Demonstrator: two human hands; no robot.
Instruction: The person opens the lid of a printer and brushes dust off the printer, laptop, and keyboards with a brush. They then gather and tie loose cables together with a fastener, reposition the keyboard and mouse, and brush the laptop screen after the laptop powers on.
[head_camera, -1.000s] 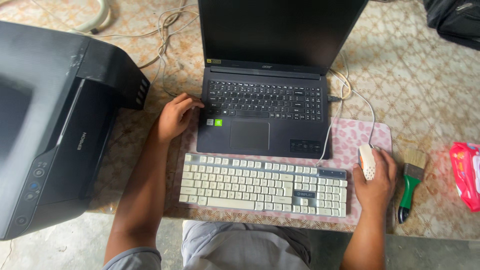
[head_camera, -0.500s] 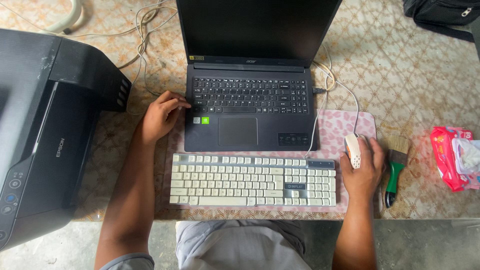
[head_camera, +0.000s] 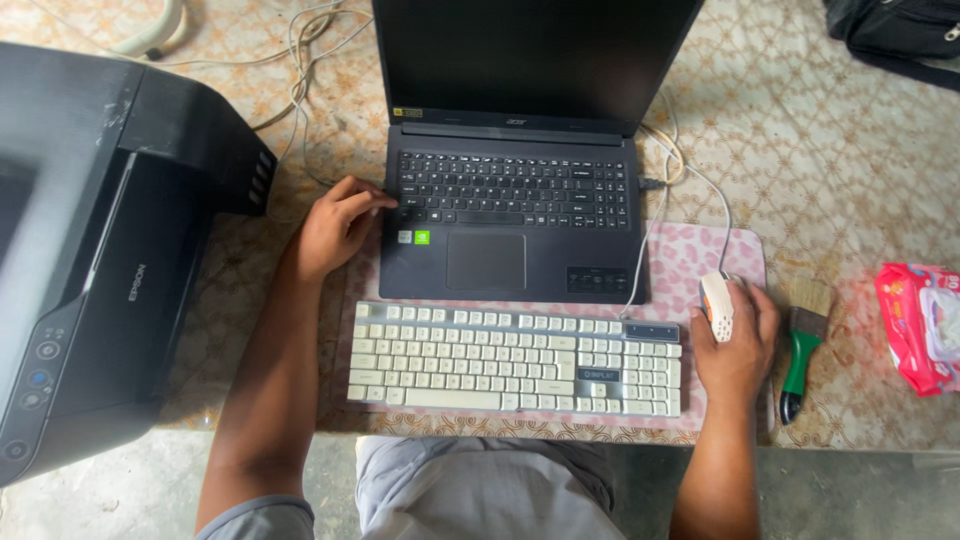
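White mouse (head_camera: 716, 305) was gripped under right hand (head_camera: 738, 345) on pink mat (head_camera: 690, 255), right of white keyboard (head_camera: 515, 358). Left hand (head_camera: 335, 228), loosely curled, was rested against laptop (head_camera: 515, 225) left edge, fingertips touching keys.

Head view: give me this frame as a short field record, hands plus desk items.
left hand: left hand rests at the left edge of the laptop, fingertips on its keys
right hand: right hand lies over the white mouse
screen: dark
keyboard: white keyboard in front of the laptop, untouched
mat: pink patterned mat under laptop, keyboard and mouse
right of mouse: green-handled brush, then red wipes pack
left side: black printer
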